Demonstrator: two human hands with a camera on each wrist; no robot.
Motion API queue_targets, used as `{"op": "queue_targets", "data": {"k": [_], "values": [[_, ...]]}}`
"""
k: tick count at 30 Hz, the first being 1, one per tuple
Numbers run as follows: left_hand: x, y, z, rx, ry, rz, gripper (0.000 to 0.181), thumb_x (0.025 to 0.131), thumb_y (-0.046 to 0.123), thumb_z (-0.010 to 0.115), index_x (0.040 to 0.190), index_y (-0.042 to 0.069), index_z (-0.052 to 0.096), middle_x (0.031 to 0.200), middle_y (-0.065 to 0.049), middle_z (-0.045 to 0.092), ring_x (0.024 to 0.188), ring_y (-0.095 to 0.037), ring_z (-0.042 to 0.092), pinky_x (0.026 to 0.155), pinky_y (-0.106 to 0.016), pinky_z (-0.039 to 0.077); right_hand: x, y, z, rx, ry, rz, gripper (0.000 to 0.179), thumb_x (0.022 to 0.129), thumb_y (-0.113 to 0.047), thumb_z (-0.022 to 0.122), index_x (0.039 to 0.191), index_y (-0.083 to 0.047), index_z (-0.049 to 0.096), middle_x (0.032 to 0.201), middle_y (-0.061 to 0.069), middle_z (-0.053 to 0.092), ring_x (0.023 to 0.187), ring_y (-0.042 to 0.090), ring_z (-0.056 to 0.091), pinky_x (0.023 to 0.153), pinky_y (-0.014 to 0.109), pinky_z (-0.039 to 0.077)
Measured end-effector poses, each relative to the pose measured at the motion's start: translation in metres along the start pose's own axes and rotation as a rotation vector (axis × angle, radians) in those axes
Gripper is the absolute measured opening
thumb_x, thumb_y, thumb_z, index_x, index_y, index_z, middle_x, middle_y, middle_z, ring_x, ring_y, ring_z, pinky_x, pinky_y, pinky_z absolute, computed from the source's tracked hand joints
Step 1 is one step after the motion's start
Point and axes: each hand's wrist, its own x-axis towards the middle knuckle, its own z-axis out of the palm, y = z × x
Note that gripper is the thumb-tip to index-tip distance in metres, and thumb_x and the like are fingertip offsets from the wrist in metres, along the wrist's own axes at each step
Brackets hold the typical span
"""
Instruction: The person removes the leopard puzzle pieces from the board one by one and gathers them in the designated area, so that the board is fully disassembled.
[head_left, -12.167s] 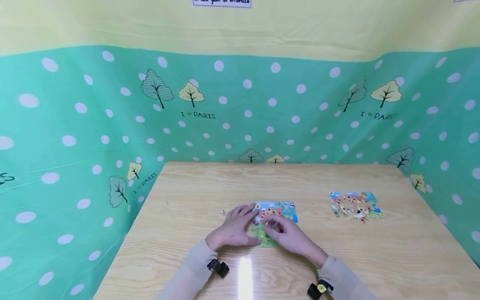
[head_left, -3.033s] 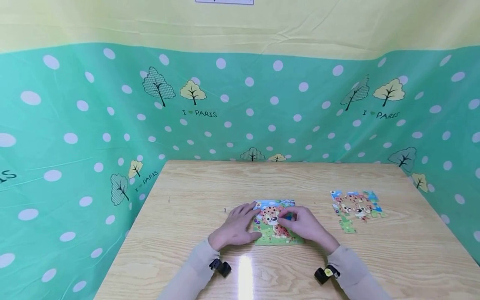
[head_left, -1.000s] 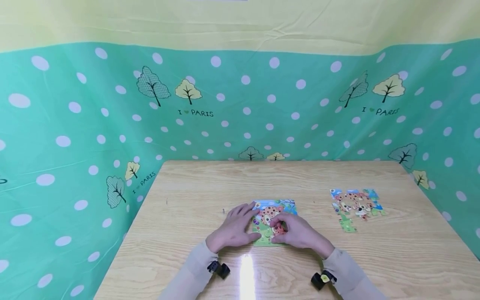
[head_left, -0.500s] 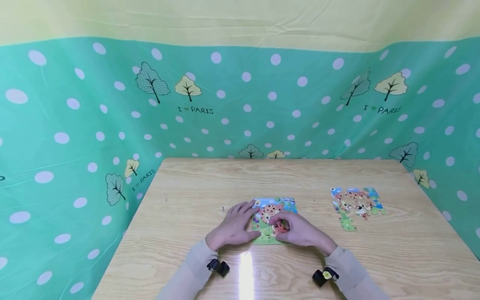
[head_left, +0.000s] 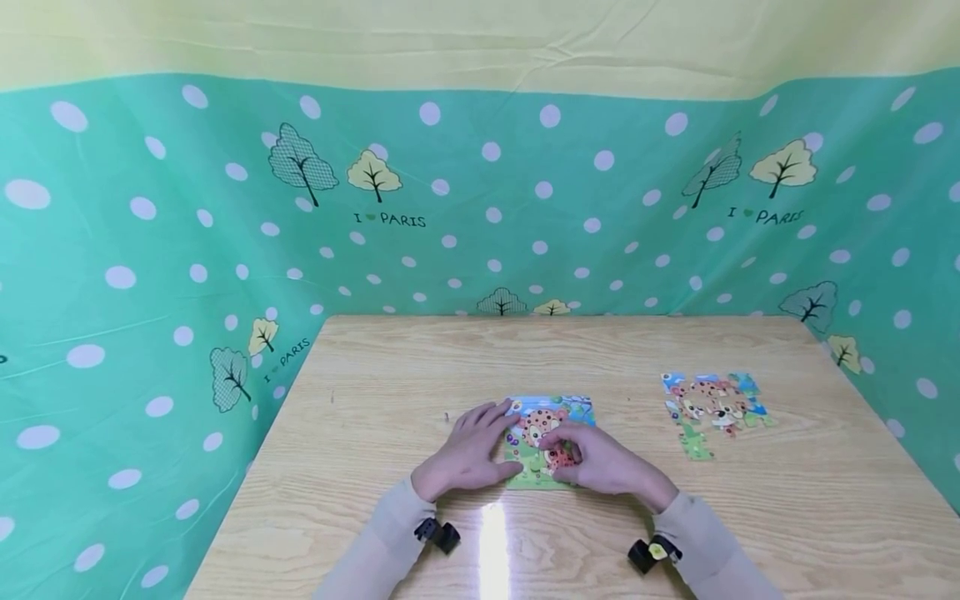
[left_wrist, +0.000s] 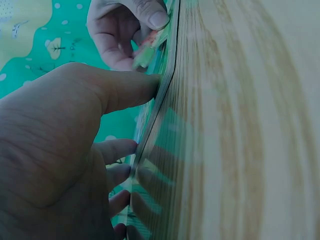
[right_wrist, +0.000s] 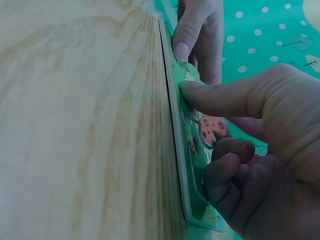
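Note:
A flat jigsaw puzzle board (head_left: 528, 408) with a spotted leopard picture lies mid-table. My left hand (head_left: 467, 452) rests along its left edge, fingers spread, with the thumb (left_wrist: 132, 91) touching the near corner. Over the board's lower right, my right hand (head_left: 600, 460) pinches a puzzle piece (head_left: 558, 457) between thumb and fingers. That piece is red-spotted and green, and it stands tilted off the board in the right wrist view. The right hand covers the board's right side.
To the right, several joined puzzle pieces (head_left: 705, 392) form part of a similar leopard picture, with a green strip (head_left: 696, 442) extending down at its left. The wooden table (head_left: 405, 358) ends at a green dotted curtain (head_left: 465, 208).
Since 12 seconds ago, green pieces have joined the right-hand group. Since 3 seconds ago, my right hand has moved down the board, and a spotted piece is now tilted up in it.

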Motion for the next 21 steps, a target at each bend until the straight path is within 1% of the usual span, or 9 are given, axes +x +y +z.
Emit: {"op": "queue_targets", "data": {"k": [2, 3, 5, 7, 10, 13, 18, 21], "values": [[-0.0002, 0.0002, -0.0001, -0.003, -0.002, 0.000, 0.083, 0.096, 0.053, 0.066, 0.166, 0.016, 0.039, 0.178, -0.008, 0.024, 0.164, -0.039, 0.022, 0.132, -0.065, 0.018, -0.0003, -0.0001, 0.0005, 0.010, -0.001, -0.009, 0.039, 0.091, -0.016, 0.083, 0.128, -0.013, 0.072, 0.124, 0.001, 0.071, 0.094, 0.012, 0.059, 0.081, 0.026, 0.051], [-0.0003, 0.0004, -0.0002, -0.004, -0.002, 0.000, 0.083, 0.097, 0.053, 0.066, 0.166, 0.016, 0.039, 0.178, -0.008, 0.024, 0.164, -0.039, 0.022, 0.132, -0.065, 0.018, -0.0003, 0.0000, 0.0006, 0.020, -0.002, -0.014, 0.039, 0.092, -0.016, 0.083, 0.129, -0.013, 0.071, 0.121, 0.001, 0.071, 0.087, 0.010, 0.057, 0.076, 0.025, 0.050], [-0.0001, 0.0006, -0.0002, -0.006, -0.001, -0.002, 0.083, 0.097, 0.053, 0.066, 0.166, 0.016, 0.039, 0.178, -0.008, 0.024, 0.164, -0.039, 0.022, 0.132, -0.065, 0.018, -0.0002, 0.0001, 0.0010, 0.034, -0.006, -0.018, 0.039, 0.092, -0.016, 0.083, 0.130, -0.013, 0.071, 0.117, 0.000, 0.070, 0.079, 0.006, 0.054, 0.070, 0.023, 0.049], [0.0001, 0.0009, -0.0004, -0.007, -0.002, -0.004, 0.083, 0.097, 0.053, 0.066, 0.166, 0.017, 0.039, 0.179, -0.008, 0.024, 0.164, -0.039, 0.022, 0.132, -0.065, 0.018, 0.0006, 0.0006, 0.0010, 0.064, -0.012, -0.017, 0.038, 0.094, -0.017, 0.082, 0.130, -0.012, 0.072, 0.110, 0.000, 0.069, 0.069, 0.005, 0.051, 0.062, 0.023, 0.046], [0.0007, 0.0011, -0.0005, -0.010, -0.001, -0.006, 0.083, 0.097, 0.053, 0.066, 0.166, 0.017, 0.039, 0.179, -0.008, 0.024, 0.164, -0.039, 0.021, 0.132, -0.064, 0.017, 0.0017, 0.0019, 0.0009, 0.113, -0.012, -0.016, 0.034, 0.095, -0.019, 0.081, 0.127, -0.011, 0.073, 0.102, -0.001, 0.068, 0.065, 0.004, 0.049, 0.058, 0.021, 0.043], [0.0013, 0.0008, 0.0002, -0.010, 0.001, -0.006, 0.083, 0.097, 0.053, 0.066, 0.166, 0.017, 0.039, 0.179, -0.007, 0.023, 0.164, -0.038, 0.022, 0.132, -0.064, 0.017, 0.0027, 0.0037, 0.0008, 0.164, -0.007, -0.017, 0.028, 0.095, -0.019, 0.081, 0.121, -0.010, 0.075, 0.096, -0.001, 0.069, 0.063, 0.003, 0.048, 0.056, 0.019, 0.041], [0.0009, 0.0007, 0.0013, -0.001, -0.001, -0.014, 0.083, 0.096, 0.053, 0.067, 0.166, 0.017, 0.039, 0.179, -0.007, 0.023, 0.164, -0.038, 0.022, 0.132, -0.064, 0.017, 0.0023, 0.0029, 0.0011, 0.183, -0.011, 0.005, 0.013, 0.095, -0.024, 0.081, 0.104, -0.015, 0.079, 0.079, -0.006, 0.066, 0.059, 0.001, 0.047, 0.053, 0.018, 0.039], [0.0001, 0.0013, 0.0009, 0.003, -0.002, -0.017, 0.083, 0.096, 0.053, 0.067, 0.166, 0.017, 0.040, 0.179, -0.007, 0.024, 0.164, -0.038, 0.022, 0.133, -0.063, 0.018, 0.0015, 0.0018, 0.0009, 0.183, -0.013, 0.011, 0.009, 0.096, -0.026, 0.080, 0.097, -0.017, 0.080, 0.073, -0.007, 0.061, 0.058, 0.001, 0.046, 0.052, 0.019, 0.038]]}}
